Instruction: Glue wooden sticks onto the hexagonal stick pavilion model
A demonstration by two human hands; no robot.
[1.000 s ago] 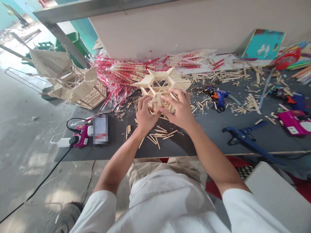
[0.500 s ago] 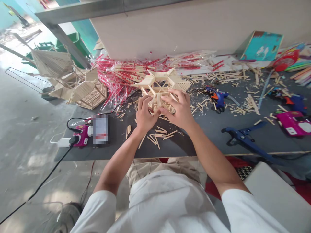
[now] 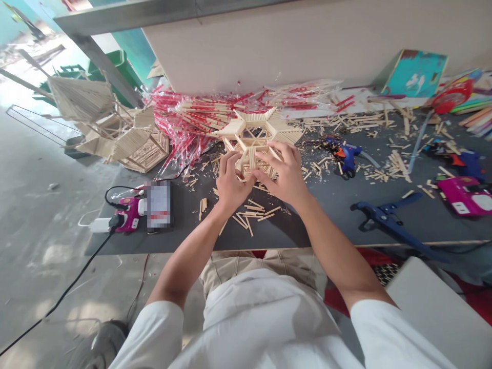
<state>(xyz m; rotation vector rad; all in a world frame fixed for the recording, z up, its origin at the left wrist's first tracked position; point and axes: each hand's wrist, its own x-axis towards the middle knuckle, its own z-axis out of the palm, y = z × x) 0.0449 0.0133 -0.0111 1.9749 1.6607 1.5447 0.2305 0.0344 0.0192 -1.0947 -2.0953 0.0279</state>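
Note:
A model built of thin wooden sticks [image 3: 286, 134], with slatted panels flaring outward round an open frame, stands on the dark table in front of me. My left hand [image 3: 232, 183] is closed on its near left side, fingers bent round the edge. From the right, my right hand [image 3: 285, 171] grips the near side, index finger stretched over the top and thumb low. Both thumbs almost meet below a small slatted panel [image 3: 252, 158] facing me. The fingers partly hide the lower frame. Short loose sticks [image 3: 249, 218] lie scattered just nearer to me.
A larger stick model [image 3: 82, 105] stands at the left. Bagged red-tipped sticks [image 3: 207, 115] line the back. To the right lie a blue glue gun [image 3: 348, 158] and a dark-blue cutting tool [image 3: 384, 218]. Purple power strips [image 3: 129, 214] and a blurred-out device [image 3: 159, 205] sit on the table.
The view has shifted very slightly. Both hands keep almost the same hold on the stick model, and nothing else has visibly moved.

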